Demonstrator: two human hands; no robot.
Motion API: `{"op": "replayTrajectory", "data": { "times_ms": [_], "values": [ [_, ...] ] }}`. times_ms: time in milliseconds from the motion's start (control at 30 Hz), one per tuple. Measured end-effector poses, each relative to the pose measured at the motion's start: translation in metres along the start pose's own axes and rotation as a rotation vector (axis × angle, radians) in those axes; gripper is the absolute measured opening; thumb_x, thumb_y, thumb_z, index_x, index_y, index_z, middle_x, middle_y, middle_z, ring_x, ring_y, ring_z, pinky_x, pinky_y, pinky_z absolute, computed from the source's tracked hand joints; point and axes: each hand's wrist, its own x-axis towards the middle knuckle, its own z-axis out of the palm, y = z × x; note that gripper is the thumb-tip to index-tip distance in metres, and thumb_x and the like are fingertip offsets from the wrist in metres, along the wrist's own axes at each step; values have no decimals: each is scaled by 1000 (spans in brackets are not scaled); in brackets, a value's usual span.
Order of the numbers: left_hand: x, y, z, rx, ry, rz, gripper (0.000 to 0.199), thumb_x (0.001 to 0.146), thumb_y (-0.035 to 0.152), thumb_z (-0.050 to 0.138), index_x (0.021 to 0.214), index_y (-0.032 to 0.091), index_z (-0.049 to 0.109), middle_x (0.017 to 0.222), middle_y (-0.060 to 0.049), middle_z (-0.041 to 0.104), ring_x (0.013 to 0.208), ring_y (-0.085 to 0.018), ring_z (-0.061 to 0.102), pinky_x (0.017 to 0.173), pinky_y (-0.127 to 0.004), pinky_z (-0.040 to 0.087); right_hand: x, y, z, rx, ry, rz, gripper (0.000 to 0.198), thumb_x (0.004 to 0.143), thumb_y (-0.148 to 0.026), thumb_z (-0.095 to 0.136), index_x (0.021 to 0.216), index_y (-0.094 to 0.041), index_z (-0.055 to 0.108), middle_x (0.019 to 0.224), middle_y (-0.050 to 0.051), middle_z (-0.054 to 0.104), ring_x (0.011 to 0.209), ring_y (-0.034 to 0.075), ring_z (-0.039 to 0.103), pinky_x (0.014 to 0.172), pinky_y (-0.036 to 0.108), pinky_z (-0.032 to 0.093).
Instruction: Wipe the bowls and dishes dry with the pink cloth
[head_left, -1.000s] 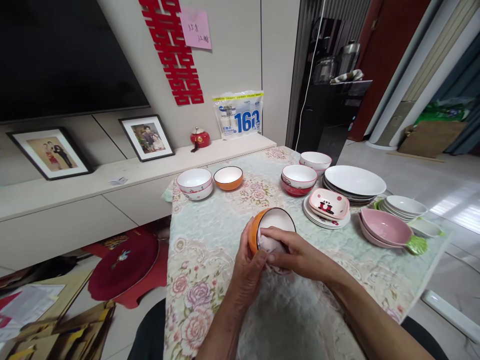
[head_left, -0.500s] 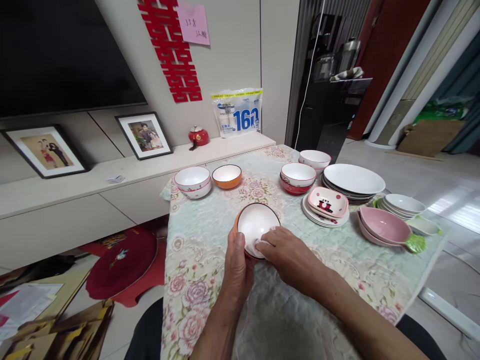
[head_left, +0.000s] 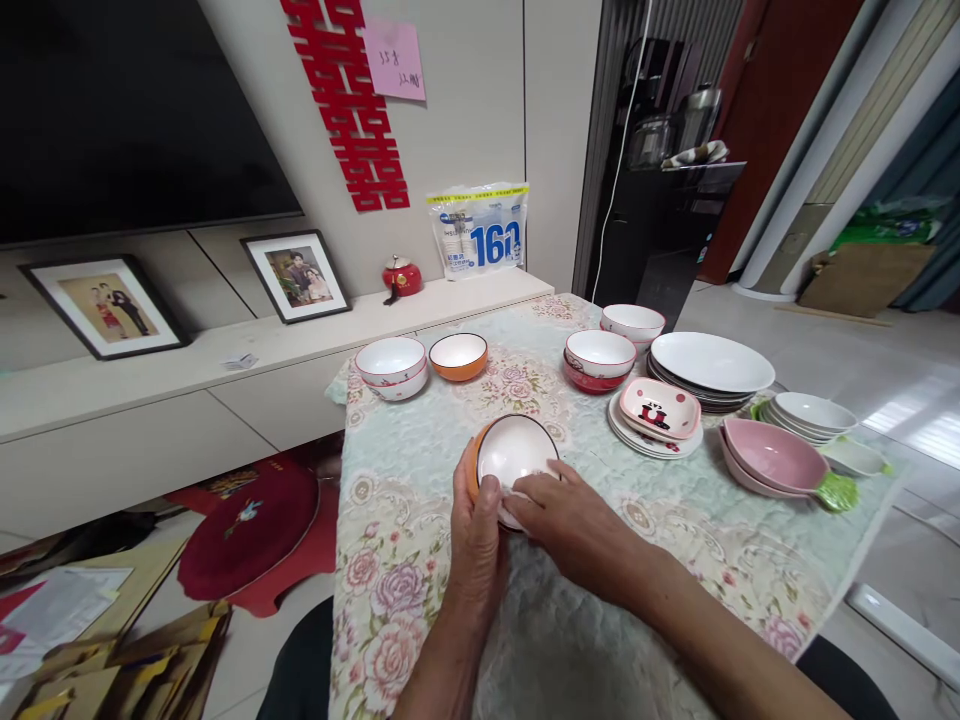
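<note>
head view: stacked bowls (head_left: 391,359) and plates (head_left: 712,362) stand beyond the held orange bowl (head_left: 517,450).

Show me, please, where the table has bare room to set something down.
The tablecloth is bare between the far orange bowl and the red bowl, left of the left hand, and between the right forearm and pink bowls. It is crowded around the white plates.
</note>
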Motion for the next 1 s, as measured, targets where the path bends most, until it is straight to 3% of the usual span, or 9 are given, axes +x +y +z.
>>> {"op": "replayTrajectory", "data": {
  "times_ms": [100,167,267,333,500,700,833,900,1000],
  "values": [
    [2,2,0,-19,-48,-18,61,89,44,64,144,24,46,132,-11,64,124,-28,60,107,-42,44,-4,9,1,-127,71,27,33,91,2,41,107,-19,59,103,8,65,105,24,60,114,61,22],
    [3,2,1,-24,-37,-40,64,88,45,65,144,22,46,133,-13,63,120,-29,62,106,-44,45,-4,10,2,-107,96,19,31,90,2,42,105,-18,60,101,8,65,104,24,59,113,56,28],
    [1,2,1,-18,-44,-33,68,86,44,68,145,24,42,134,-13,62,120,-30,62,105,-46,46,-3,4,4,62,106,25,26,89,-1,46,103,-18,60,97,7,65,94,22,59,89,37,46],
    [-1,0,2,-11,-57,-25,73,84,43,70,147,26,37,137,-13,59,125,-31,59,106,-45,46,-1,-3,6,217,152,88,19,90,-7,50,101,-19,59,96,6,65,88,20,59,74,30,45],
    [-7,-2,9,13,-40,1,85,80,42,75,150,29,30,145,-12,52,134,-31,52,109,-41,44,7,-17,5,472,293,240,8,90,-13,53,91,-20,54,90,2,64,77,16,56,68,27,40],
    [-7,5,7,-1,-32,-14,62,90,43,62,147,29,40,143,-10,56,128,-30,57,105,-42,48,6,-5,-1,200,10,33,23,88,-4,49,105,-18,57,103,7,65,94,21,59,89,37,45],
    [-4,5,3,-19,-57,-39,60,91,43,62,146,28,42,142,-11,57,122,-29,61,103,-44,48,0,8,4,-39,60,48,33,89,2,42,107,-20,59,99,5,65,100,22,59,112,57,24],
    [-3,4,4,-25,-58,-46,63,90,45,63,147,29,41,143,-11,56,121,-29,62,102,-45,49,-1,8,6,-20,97,51,30,89,1,42,102,-19,59,96,5,65,96,21,59,111,52,28],
    [-5,1,6,-4,-63,-42,75,84,44,70,149,29,36,141,-12,57,126,-30,58,105,-44,47,0,-1,6,179,156,107,18,90,-6,49,96,-20,59,92,4,65,87,19,59,85,33,44]
  ]
}}
